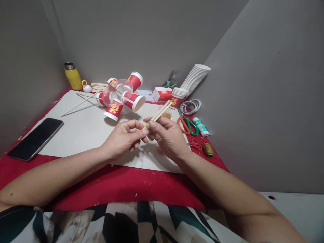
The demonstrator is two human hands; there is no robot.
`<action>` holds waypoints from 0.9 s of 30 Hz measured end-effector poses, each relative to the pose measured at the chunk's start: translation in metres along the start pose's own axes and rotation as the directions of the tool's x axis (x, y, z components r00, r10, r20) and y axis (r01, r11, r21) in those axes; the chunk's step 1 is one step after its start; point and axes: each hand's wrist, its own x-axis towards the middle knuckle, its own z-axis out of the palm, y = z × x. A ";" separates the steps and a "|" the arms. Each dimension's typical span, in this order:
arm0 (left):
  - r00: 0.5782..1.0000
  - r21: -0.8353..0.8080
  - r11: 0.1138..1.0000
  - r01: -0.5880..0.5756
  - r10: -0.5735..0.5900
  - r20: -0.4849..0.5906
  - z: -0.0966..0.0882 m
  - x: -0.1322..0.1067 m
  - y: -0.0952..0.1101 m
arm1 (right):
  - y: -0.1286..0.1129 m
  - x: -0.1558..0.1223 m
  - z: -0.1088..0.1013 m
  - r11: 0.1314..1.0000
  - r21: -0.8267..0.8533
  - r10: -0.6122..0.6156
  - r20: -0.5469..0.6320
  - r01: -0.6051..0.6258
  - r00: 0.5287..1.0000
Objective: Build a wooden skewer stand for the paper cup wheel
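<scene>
My left hand (pixel 121 138) pinches the lower end of a small bundle of wooden chopsticks (pixel 162 111). Beside it, my right hand (pixel 170 136) grips the same bundle with thumb and fingers. Something small and yellow, like a rubber band (pixel 147 125), shows around the chopsticks between my fingertips. The sticks slant up to the right, their far ends slightly apart. Beyond my left hand stands a wheel of red-and-white paper cups (pixel 131 101) fixed around clear plastic discs (pixel 107 94), with thin sticks (pixel 82 104) beside it.
A white board (pixel 76 135) covers much of the red cloth (pixel 141 189). A phone (pixel 36 138) lies left; a yellow bottle (pixel 73 78) stands behind. To the right are stacked cups (pixel 194 81), a wire coil (pixel 190 107), scissors (pixel 192 126), a glue bottle (pixel 200 126) and a thread spool (pixel 208 150). Walls enclose the table.
</scene>
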 end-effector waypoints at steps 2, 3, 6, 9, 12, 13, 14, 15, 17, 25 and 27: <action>1.000 -0.028 0.999 -0.020 0.020 -0.022 0.000 0.001 -0.001 | -0.004 0.000 0.000 0.999 -0.031 -0.016 -0.004 0.016 1.000; 0.999 -0.039 0.999 -0.037 0.036 -0.030 0.000 0.002 -0.002 | -0.006 0.000 0.000 0.998 -0.067 -0.021 0.002 0.021 1.000; 0.996 -0.026 0.997 -0.078 0.077 -0.034 -0.002 0.005 -0.003 | -0.012 0.000 -0.001 0.977 -0.211 -0.038 0.031 0.043 0.999; 0.994 0.086 0.992 -0.095 0.099 -0.039 -0.005 0.007 -0.003 | -0.018 0.000 -0.004 0.958 -0.272 -0.076 0.049 0.086 0.996; 0.984 0.209 0.965 -0.160 0.172 -0.042 -0.007 0.009 -0.002 | -0.023 0.001 -0.008 0.946 -0.302 -0.100 0.061 0.114 0.993; 0.977 0.239 0.951 -0.197 0.210 -0.030 -0.008 0.009 -0.003 | -0.024 0.000 -0.008 0.940 -0.318 -0.109 0.066 0.125 0.992; 0.968 0.264 0.935 -0.238 0.251 -0.017 -0.008 0.009 -0.004 | -0.024 0.000 -0.008 0.932 -0.337 -0.118 0.077 0.137 0.990; 0.957 0.287 0.917 -0.277 0.292 -0.007 -0.009 0.009 -0.005 | -0.024 -0.001 -0.008 0.921 -0.359 -0.125 0.094 0.151 0.988; 0.935 0.324 0.885 -0.333 0.354 -0.004 -0.010 0.009 -0.007 | -0.023 -0.002 -0.007 0.900 -0.403 -0.128 0.128 0.169 0.983; 0.927 0.402 0.841 -0.363 0.370 0.063 -0.014 0.011 -0.005 | -0.015 -0.002 -0.005 0.892 -0.405 -0.173 0.098 0.199 0.980; 0.918 0.470 0.798 -0.378 0.390 0.077 -0.016 0.011 -0.004 | -0.015 -0.003 -0.007 0.876 -0.427 -0.196 0.108 0.223 0.975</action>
